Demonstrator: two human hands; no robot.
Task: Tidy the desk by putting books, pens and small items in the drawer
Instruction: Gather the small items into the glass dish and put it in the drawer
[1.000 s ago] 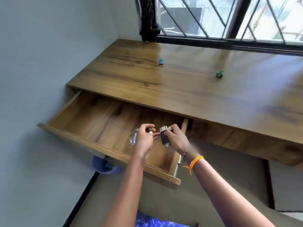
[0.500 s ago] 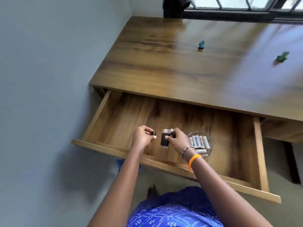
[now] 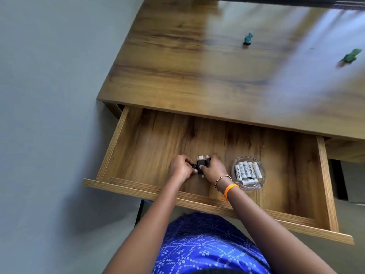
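Both hands are holding little things low inside the open drawer [image 3: 118, 147]. The right hand [image 3: 214, 170] is pinching a small black block [image 3: 201, 165], and the left hand [image 3: 180, 168], touching it, is pinching a tiny dark piece [image 3: 195, 166]. The glass dish of batteries [image 3: 247, 173] is sitting just right of the right hand.

- both hands meet over the floor of the open wooden drawer [image 3: 324, 175], fingers curled round a small black blocky gadget with silvery ends [image 3: 201, 165].
- the left hand [image 3: 181, 168] pinches its left side; the right hand [image 3: 214, 171] grips its right side.
- just right of the grip sits a clear glass dish [image 3: 237, 166] of white batteries [image 3: 247, 171].
- well beyond the grip, on the wooden desk top [image 3: 177, 66], lie a small teal figure [image 3: 247, 38] and a green one [image 3: 350, 57].
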